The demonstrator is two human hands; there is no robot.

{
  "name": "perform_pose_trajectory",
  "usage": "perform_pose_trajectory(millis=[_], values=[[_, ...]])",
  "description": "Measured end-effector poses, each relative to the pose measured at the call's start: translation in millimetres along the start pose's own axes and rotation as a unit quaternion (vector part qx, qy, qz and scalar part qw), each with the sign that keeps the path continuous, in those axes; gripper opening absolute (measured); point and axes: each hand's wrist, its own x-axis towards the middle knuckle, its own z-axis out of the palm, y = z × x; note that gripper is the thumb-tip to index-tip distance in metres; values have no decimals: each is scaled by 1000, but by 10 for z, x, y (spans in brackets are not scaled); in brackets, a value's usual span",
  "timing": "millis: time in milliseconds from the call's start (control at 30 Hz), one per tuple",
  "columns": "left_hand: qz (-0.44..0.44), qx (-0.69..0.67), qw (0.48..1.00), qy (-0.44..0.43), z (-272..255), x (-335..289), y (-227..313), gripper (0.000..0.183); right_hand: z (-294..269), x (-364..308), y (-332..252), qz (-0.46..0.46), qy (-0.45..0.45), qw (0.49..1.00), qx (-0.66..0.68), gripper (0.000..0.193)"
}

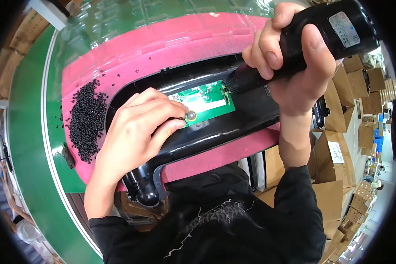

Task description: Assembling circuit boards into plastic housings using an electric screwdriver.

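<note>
A black electric screwdriver [297,42] is wrapped in the fingers of my right hand [301,66], its thick body tilted up to the right. Its narrower nose points down at the right end of a green circuit board [209,108]; whether the tip touches is hard to see. The board lies inside a long, glossy black plastic housing [233,127]. At the board's left end, my left hand [141,125] has thumb and forefinger closed together beside a small round part [191,115] with a dark centre. What those fingertips hold is hidden.
A pile of small black screws [87,121] lies left of the housing on a pink mat [185,39]. Clear plastic trays [132,20] are at the far side of the green table [26,110]. Cardboard boxes [330,193] stand to the right.
</note>
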Motion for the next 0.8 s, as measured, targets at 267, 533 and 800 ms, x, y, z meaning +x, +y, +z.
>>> perform_pose_trajectory(millis=[267,533,800], values=[[-18,9,999,-30,39,-12,-27,12,163,-50,134,42,116,990,74,34],[-68,-8,997,-43,49,-48,-52,9,251,-32,143,96,114,988,44,27],[-84,-21,996,-30,59,-79,-72,9,288,-46,121,103,133,986,5,39]])
